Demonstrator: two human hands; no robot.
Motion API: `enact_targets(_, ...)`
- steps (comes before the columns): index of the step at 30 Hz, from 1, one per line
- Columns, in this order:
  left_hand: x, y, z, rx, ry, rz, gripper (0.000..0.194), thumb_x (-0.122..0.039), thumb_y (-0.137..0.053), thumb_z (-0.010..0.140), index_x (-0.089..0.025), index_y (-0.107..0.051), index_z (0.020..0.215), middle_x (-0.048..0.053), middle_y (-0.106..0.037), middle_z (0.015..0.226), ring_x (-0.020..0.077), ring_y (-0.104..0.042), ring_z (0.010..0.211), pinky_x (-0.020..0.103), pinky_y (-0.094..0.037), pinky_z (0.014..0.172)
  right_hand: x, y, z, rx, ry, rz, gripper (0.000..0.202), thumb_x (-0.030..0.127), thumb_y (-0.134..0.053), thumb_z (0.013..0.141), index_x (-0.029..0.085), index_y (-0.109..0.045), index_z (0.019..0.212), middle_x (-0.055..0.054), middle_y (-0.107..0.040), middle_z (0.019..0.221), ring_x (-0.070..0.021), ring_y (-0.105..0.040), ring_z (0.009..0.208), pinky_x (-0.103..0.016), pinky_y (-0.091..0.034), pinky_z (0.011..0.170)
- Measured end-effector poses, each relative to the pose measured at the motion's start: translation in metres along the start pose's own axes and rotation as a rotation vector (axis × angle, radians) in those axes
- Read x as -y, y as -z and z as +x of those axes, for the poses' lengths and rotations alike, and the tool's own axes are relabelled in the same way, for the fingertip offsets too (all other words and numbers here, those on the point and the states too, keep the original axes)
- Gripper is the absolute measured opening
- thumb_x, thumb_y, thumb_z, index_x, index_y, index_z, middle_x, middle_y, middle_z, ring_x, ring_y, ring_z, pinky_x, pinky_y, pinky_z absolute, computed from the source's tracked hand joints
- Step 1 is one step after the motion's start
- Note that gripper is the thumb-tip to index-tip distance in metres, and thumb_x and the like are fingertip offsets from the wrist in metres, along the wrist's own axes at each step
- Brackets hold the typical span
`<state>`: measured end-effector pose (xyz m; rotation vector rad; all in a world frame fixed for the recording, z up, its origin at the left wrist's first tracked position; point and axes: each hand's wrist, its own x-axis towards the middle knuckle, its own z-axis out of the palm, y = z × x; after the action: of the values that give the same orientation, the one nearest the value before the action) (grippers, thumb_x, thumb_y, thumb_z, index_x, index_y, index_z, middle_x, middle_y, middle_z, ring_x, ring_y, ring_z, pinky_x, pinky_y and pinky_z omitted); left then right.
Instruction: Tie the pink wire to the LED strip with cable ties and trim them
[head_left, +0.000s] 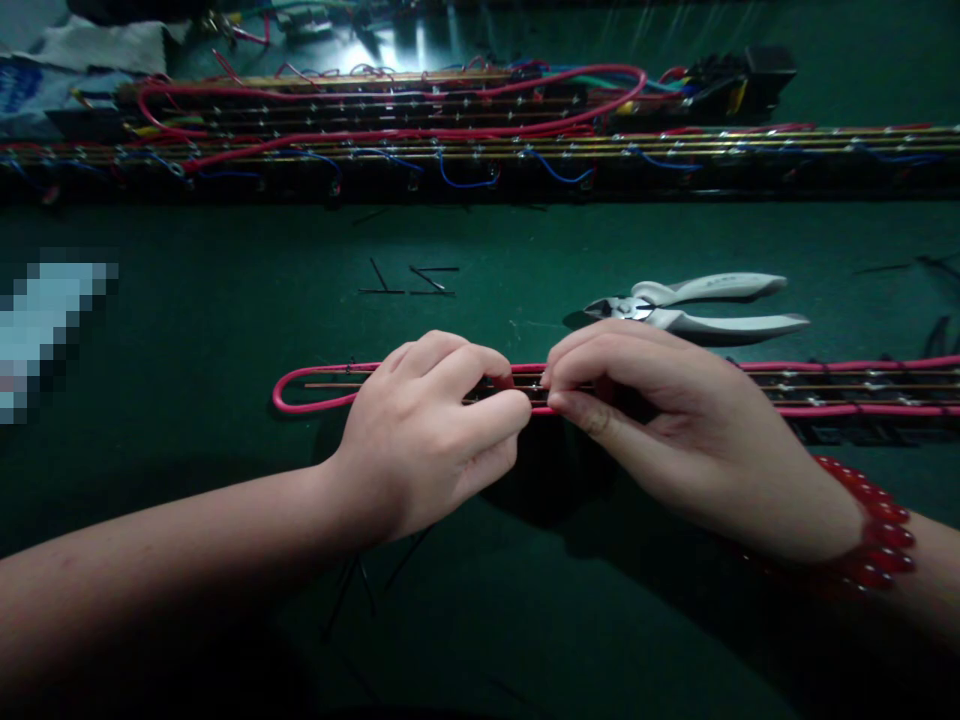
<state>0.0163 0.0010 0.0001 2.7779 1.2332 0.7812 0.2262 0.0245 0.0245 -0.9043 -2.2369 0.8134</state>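
Observation:
A long narrow strip assembly (795,388) with metal rods and solder points lies across the green table, edged by a red cable (289,378) that loops round at its left end. My left hand (442,430) rests over the strip with its fingers curled onto it. Close beside it on the right, my right hand (660,430) pinches at the strip with thumb and index finger. The fingertips of both hands nearly meet; whatever small piece lies between them is too small to make out. A red bead bracelet (874,530) circles my right wrist.
White-handled cutters (705,305) lie just behind my right hand. Short black tie offcuts (409,292) are scattered on the green table (225,270). Across the back runs a longer wired assembly (465,150) with blue wires and a red cable (420,133). A pixelated pale object (45,320) is at left.

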Motion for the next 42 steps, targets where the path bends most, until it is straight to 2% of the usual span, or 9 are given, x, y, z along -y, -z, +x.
enact_targets(8, 0.001, 0.0, -0.002, 0.0, -0.014, 0.017, 0.01, -0.021, -0.056, 0.092, -0.02, -0.065, 0.087, 0.006, -0.067, 0.102, 0.0233, -0.058, 0.095, 0.038, -0.051, 0.08, 0.003, 0.001, -0.001, 0.01, -0.075, 0.002, 0.009, 0.02, -0.058, 0.09, 0.019, -0.064, 0.084, -0.002, -0.063, 0.077, -0.0142, -0.059, 0.069, -0.028, -0.048, 0.061)
enact_targets(12, 0.001, -0.001, -0.003, -0.01, -0.016, 0.024, 0.011, -0.022, -0.056, 0.092, -0.021, -0.065, 0.087, 0.005, -0.067, 0.102, 0.0228, -0.058, 0.095, 0.038, -0.05, 0.081, 0.001, -0.005, -0.003, 0.002, -0.004, -0.074, 0.008, 0.018, -0.058, 0.089, 0.017, -0.066, 0.087, -0.002, -0.066, 0.081, -0.0139, -0.06, 0.074, -0.028, -0.048, 0.066)
enact_targets(18, 0.003, -0.001, -0.003, -0.005, -0.042, 0.016, 0.01, -0.022, -0.057, 0.092, -0.021, -0.065, 0.087, 0.005, -0.067, 0.103, 0.0228, -0.058, 0.096, 0.038, -0.051, 0.081, -0.001, -0.006, -0.001, -0.002, -0.003, -0.073, 0.008, 0.021, -0.06, 0.091, 0.016, -0.066, 0.091, -0.002, -0.067, 0.083, -0.0125, -0.061, 0.076, -0.026, -0.048, 0.071)
enact_targets(25, 0.005, -0.001, -0.003, -0.005, -0.075, 0.018, 0.011, -0.022, -0.056, 0.092, -0.021, -0.065, 0.086, 0.007, -0.067, 0.104, 0.0232, -0.058, 0.096, 0.038, -0.051, 0.08, -0.002, -0.004, -0.002, 0.014, 0.038, -0.042, 0.008, 0.017, -0.06, 0.09, 0.017, -0.068, 0.093, -0.002, -0.07, 0.089, -0.0126, -0.063, 0.085, -0.025, -0.05, 0.077)
enact_targets(35, 0.004, 0.0, -0.004, 0.015, -0.062, 0.024, 0.008, -0.023, -0.057, 0.092, -0.023, -0.065, 0.091, 0.004, -0.066, 0.105, 0.0233, -0.057, 0.098, 0.038, -0.05, 0.082, -0.002, 0.001, 0.0, 0.121, 0.048, 0.0, 0.011, 0.018, -0.061, 0.09, 0.019, -0.072, 0.092, -0.004, -0.07, 0.093, -0.015, -0.063, 0.088, -0.028, -0.051, 0.077)
enact_targets(42, 0.005, 0.0, -0.004, 0.025, -0.07, 0.023, 0.006, -0.02, -0.057, 0.09, -0.02, -0.063, 0.092, 0.005, -0.067, 0.105, 0.0232, -0.058, 0.098, 0.039, -0.05, 0.082, -0.001, 0.002, 0.001, 0.125, 0.038, 0.009, 0.009, 0.017, -0.063, 0.087, 0.019, -0.071, 0.089, -0.005, -0.071, 0.093, -0.0162, -0.064, 0.087, -0.03, -0.051, 0.077)
